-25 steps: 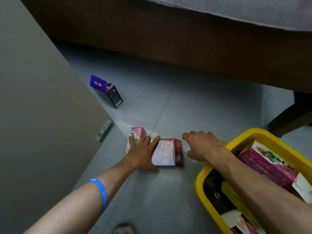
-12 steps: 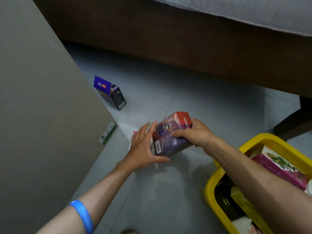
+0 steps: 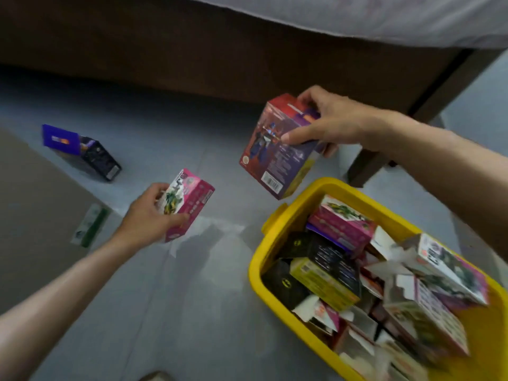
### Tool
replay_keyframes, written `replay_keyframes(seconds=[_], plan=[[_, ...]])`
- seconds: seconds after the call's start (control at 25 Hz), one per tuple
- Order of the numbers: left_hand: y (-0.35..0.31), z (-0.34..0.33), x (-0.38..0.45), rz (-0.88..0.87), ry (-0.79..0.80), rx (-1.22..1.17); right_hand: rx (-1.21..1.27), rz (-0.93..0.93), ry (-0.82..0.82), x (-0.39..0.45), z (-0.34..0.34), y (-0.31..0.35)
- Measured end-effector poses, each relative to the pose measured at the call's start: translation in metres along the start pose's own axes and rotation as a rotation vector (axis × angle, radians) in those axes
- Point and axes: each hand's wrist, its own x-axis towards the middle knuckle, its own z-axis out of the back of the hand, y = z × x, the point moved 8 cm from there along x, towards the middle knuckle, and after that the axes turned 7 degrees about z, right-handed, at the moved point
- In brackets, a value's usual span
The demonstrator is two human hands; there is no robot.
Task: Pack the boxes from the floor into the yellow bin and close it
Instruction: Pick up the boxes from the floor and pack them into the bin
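Head view, looking down at a grey tiled floor point(image 3: 170, 312). Right hand point(image 3: 334, 121), at 1 o'clock, reaches in from the right with the forearm extended; thumb on the near face and fingers wrapped over the top edge grip a red-and-purple box point(image 3: 277, 149), held tilted in the air just beyond the far-left corner of the yellow bin point(image 3: 277, 226). Left hand point(image 3: 149, 215), at 9 o'clock, comes in from the lower left; its fingers curl round a pink box point(image 3: 191, 198), held tilted just above the floor. Yellow bin, at 4 o'clock, stands open and is crowded with pink, black, yellow and white boxes lying at mixed angles. Purple-and-black box point(image 3: 82, 151), at 10 o'clock, lies on the floor with its flap open, well apart from both hands. Green-and-white box point(image 3: 90, 228) lies beside a flat tan panel point(image 3: 35, 215) at the left edge. Brown bed frame point(image 3: 220, 59) and grey bedding point(image 3: 384, 15) span the top; a bed leg point(image 3: 365, 163) stands just behind the bin.
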Motion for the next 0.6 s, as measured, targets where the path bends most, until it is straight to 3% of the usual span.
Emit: replay_keyframes(seconds=[0.16,0.32,0.44,0.6], plan=[[-0.127,-0.024,-0.040,-0.350,0.158,0.106,0.141,-0.071,-0.178,-0.084,0.043,-0.080],[-0.217,-0.083,-0.118,-0.745,0.575,0.337,0.394,-0.115,-0.393,-0.162,0.055,-0.153],[-0.218,-0.161,-0.172,-1.000,0.810,0.761,0.550,-0.078,-0.508,-0.196,0.056,-0.172],[-0.180,-0.212,-0.202,-0.988,0.995,1.056,0.698,-0.039,-0.514,-0.223,0.039,-0.176]])
